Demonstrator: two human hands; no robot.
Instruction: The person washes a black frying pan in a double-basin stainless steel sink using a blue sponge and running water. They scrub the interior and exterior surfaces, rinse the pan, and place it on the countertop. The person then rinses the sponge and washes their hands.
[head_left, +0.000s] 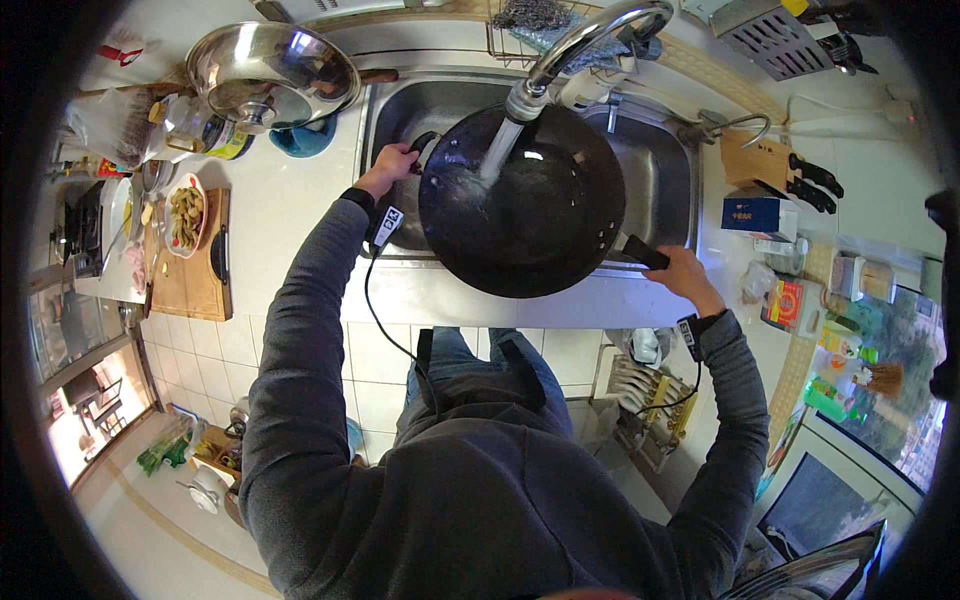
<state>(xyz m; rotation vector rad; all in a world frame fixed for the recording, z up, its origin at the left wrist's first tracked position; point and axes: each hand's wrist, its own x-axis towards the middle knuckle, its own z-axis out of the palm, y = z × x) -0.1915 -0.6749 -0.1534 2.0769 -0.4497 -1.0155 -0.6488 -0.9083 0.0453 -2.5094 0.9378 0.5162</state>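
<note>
A large black wok (525, 217) is held over a stainless steel double sink (660, 172). My left hand (391, 166) grips the small loop handle on its left side. My right hand (684, 276) is closed around the end of the long dark handle (645, 252) at its lower right. Water (501, 154) runs from the chrome faucet (526, 103) into the wok's upper left part. The wok hides much of both basins.
On the left counter are a steel lid (274, 75), a cutting board (214, 277) and a plate of food (187, 217). To the right stand a knife block (750, 159), a blue box (757, 217) and several bottles. A wire rack sits behind the faucet.
</note>
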